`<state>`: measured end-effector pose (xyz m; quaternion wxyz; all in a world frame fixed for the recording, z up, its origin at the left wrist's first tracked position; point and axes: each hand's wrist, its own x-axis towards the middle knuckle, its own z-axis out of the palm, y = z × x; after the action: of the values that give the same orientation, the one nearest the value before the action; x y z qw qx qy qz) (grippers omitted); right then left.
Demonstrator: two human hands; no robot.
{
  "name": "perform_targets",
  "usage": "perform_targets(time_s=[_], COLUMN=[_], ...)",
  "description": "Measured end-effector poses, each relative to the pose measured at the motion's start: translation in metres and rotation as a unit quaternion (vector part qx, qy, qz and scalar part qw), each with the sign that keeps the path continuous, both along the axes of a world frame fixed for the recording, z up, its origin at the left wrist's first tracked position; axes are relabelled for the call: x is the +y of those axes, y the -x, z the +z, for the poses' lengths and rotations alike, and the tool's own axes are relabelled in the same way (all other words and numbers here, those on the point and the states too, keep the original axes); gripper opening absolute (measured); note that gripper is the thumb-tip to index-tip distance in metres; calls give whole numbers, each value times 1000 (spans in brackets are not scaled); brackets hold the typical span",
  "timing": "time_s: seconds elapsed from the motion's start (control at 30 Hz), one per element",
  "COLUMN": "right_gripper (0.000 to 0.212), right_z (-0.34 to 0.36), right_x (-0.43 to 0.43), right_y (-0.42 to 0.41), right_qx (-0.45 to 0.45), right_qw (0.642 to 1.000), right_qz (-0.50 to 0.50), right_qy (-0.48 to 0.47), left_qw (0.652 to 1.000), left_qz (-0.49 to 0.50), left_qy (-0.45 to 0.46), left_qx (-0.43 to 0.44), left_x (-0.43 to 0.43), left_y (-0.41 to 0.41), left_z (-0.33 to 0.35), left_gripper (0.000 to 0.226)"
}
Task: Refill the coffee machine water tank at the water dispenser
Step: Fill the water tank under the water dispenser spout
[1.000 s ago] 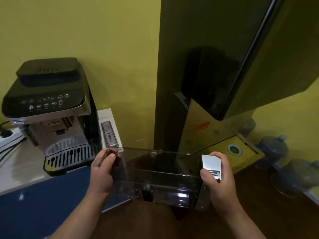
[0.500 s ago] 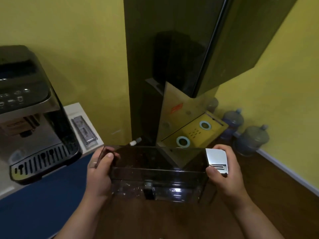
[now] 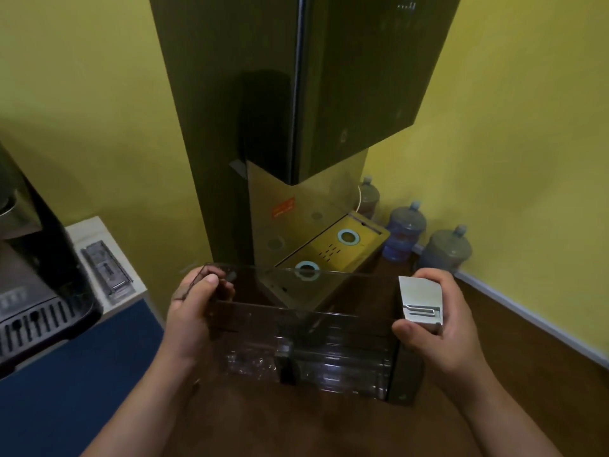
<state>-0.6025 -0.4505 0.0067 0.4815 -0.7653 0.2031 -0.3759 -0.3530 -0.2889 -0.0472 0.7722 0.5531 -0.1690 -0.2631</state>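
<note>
Before the tall dark water dispenser (image 3: 263,110), a person holds the coffee machine's smoky clear water tank (image 3: 306,338) level in the air with both hands. The left hand (image 3: 194,311) is clamped on the tank's left end, thumb over the top rim and fingers wrapped around the wall. The right hand (image 3: 438,328) is closed on the right end, where a silver metal cap (image 3: 420,300) sits under the thumb and fingers. The tank is just in front of the dispenser's yellow drip tray (image 3: 359,255) and somewhat nearer the camera, not yet under the overhanging upper housing where the outlets presumably sit; the spouts themselves are hidden.

By this view, the tank is already out of the coffee machine (image 3: 36,291), which stands on the counter at far left, well apart from it. The tank looks almost empty, with only glints near its bottom. What remains, judging from the layout, is to set the tank's open top beneath an outlet, run the water, and carry the filled tank back. Several large water bottles (image 3: 407,232) stand on the floor along the wall to the right.
</note>
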Motion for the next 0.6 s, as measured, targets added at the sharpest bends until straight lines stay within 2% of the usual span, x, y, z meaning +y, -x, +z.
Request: perform_targets(time_s=[0.1,0.23,0.6], right_gripper=[44,45,45], right_z=[7,6,2], right_x=[-30,-78,-178], right_y=[29,74,163], right_qx=[-10,-20,-36], right_qw=[1000,999,999], right_qz=[7,15,19], right_qy=[-8,-29,-28], left_qw=[1000,1000,999], left_qz=[-7,5,43], left_qy=[-8,-8,-16], left_qx=[-1,16,15], left_x=[-29,-75,-177], left_y=[34,81,172], left_z=[6,9,17], left_gripper=[33,20,14])
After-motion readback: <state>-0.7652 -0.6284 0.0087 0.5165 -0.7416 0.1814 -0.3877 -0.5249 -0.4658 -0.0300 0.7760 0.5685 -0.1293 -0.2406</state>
